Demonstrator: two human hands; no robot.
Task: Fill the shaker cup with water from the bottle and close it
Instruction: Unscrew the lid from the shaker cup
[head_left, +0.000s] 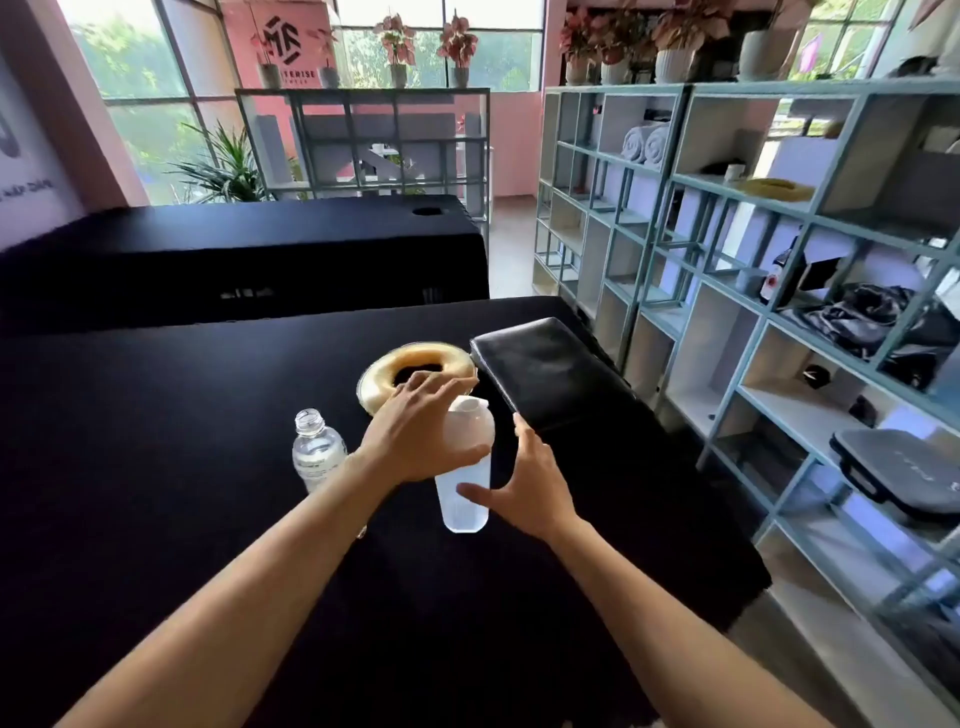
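- because the black cloth is so dark, the table (156, 441) shows almost no detail, and its near edge is cut off at the bottom of the view.
- the black cushion (550, 374) lies flat at the far right of the table, just beside the shaker cup, its long side running away from the camera.
- the yellowish ring (415, 364) lies flat behind the cup; its near part is hidden by the left hand.
- the left hand (415, 441) is over the top of the shaker cup, fingers bent on the white lid (470, 423); it seems to grip the lid, but the contact is hidden and i cannot tell how firmly.
- the right hand (524, 483) is released, fingers spread, thumb in front of the cup wall; whether it touches the cup i cannot tell.
- the shaker cup (462, 499) stands on the table between the two hands, long axis nearly upright, top leaning a little away from the camera; the water level inside is hard to make out.
- the bottle (317, 452) stands upright to the left of the cup, mouth open and pointing up; its lower part is hidden behind the left forearm.
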